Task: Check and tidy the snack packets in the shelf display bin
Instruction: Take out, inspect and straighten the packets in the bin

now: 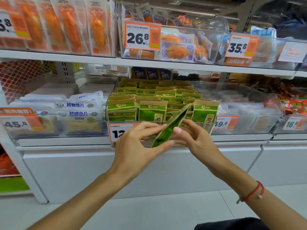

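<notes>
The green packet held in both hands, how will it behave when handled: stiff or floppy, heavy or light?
The green packet looks flat and light: the left hand and right hand hold it by fingertips only. It probably keeps some stiffness, since it stays straight while tilted. Its paper-like surface seems unlikely to slip.

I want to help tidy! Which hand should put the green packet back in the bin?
Probably the right hand: it pinches the green packet higher up, nearer the bin. The left hand holds only the bottom corner, lower down in front of the price tag.
</notes>
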`<state>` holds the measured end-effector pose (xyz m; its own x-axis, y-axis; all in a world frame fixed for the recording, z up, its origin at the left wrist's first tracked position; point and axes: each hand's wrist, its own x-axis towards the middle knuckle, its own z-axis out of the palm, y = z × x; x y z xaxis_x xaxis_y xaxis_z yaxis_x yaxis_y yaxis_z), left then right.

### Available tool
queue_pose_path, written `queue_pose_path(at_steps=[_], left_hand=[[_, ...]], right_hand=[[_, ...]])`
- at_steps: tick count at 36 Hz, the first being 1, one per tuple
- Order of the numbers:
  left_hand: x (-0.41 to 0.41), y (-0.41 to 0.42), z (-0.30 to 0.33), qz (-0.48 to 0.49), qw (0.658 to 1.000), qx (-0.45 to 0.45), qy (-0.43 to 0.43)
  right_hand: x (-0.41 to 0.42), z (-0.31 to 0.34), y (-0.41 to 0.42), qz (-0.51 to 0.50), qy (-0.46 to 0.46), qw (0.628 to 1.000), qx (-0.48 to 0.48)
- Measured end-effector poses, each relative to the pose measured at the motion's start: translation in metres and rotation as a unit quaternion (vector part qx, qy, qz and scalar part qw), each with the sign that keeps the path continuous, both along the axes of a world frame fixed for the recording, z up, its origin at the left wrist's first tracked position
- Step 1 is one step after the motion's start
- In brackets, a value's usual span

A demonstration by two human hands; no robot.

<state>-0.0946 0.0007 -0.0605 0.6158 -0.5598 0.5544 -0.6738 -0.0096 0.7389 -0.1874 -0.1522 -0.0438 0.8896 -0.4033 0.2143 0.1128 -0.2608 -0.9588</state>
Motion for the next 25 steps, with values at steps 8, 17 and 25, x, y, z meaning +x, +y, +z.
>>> queue_pose_path(at_steps=[8,17,25], left_hand=[[-0.004,-0.005,0.0,-0.084,0.985,0.011,0.152],[-0.011,-0.006,0.006,-0.081,0.977,0.023,0.195],[-0.003,0.002,-0.001,-0.005,0.996,0.087,0.019]], right_hand=[[-0.006,0.0,-0.016,0.161,0.033,0.973,0.164],[-0.006,-0.005,-0.023,0.195,0.047,0.959,0.202],[0.001,-0.009,-0.015,-0.007,0.055,0.996,0.072]])
